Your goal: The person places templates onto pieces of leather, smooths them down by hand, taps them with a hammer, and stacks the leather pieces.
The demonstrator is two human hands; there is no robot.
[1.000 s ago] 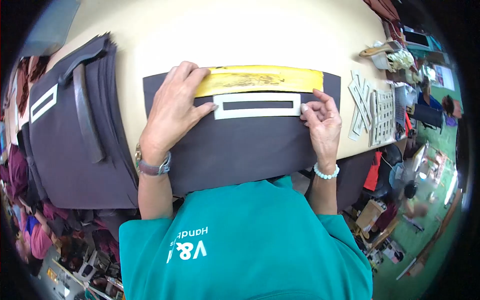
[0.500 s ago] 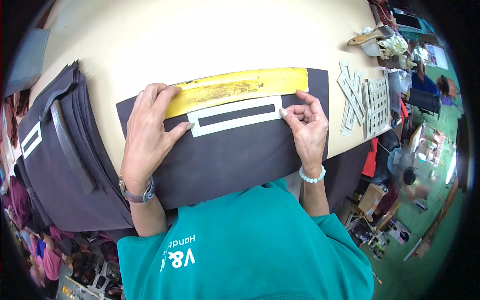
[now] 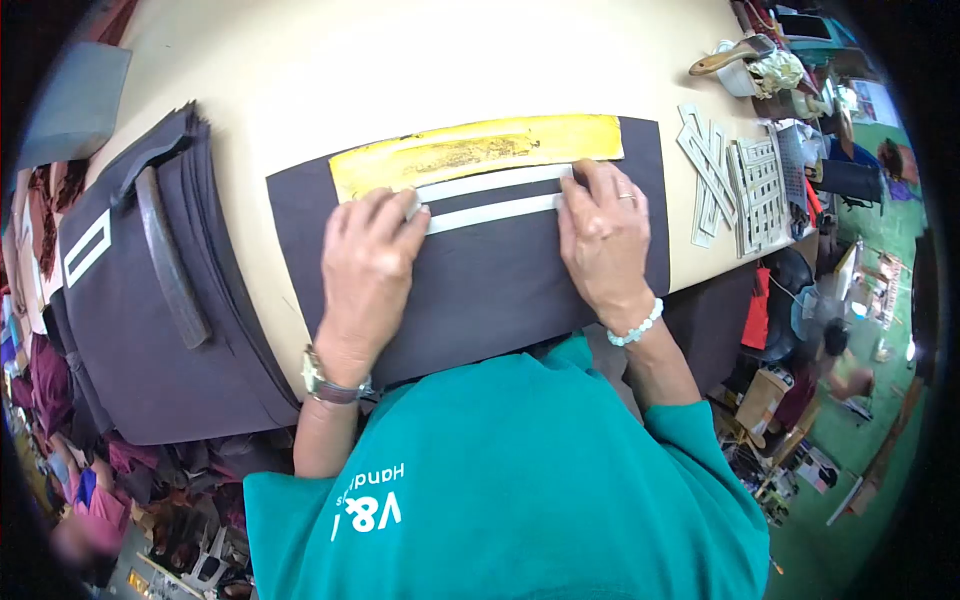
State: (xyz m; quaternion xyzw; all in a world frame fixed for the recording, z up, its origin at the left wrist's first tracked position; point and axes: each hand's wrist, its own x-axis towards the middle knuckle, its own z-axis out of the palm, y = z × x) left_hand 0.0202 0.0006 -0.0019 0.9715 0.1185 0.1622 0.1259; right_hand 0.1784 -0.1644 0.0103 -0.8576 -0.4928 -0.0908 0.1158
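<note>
A dark fabric-like panel (image 3: 485, 290) lies in front of me on the table. Along its far edge rests a curved yellow strip (image 3: 560, 138) with dark smudges. Just below the strip lies a white rectangular frame (image 3: 495, 212) with a long slot, its upper side against the strip's lower edge. My left hand (image 3: 368, 265) grips the frame's left end with bent fingers, thumb and fingertips together. At the other end, my right hand (image 3: 607, 240) pinches the frame between thumb and fingers. Both hands partly cover the frame's ends.
To the left sits a stack of dark panels (image 3: 120, 340) with a white frame (image 3: 88, 247) and a dark curved bar (image 3: 172, 255) on top. Several white slotted frames (image 3: 708, 180) lie at the right, near a brush (image 3: 735, 55) on a white tub.
Both hands have closed further over the frame's ends, and the right fingers have come off the yellow strip. The frame now sits closer against the strip. The camera view has shifted slightly.
</note>
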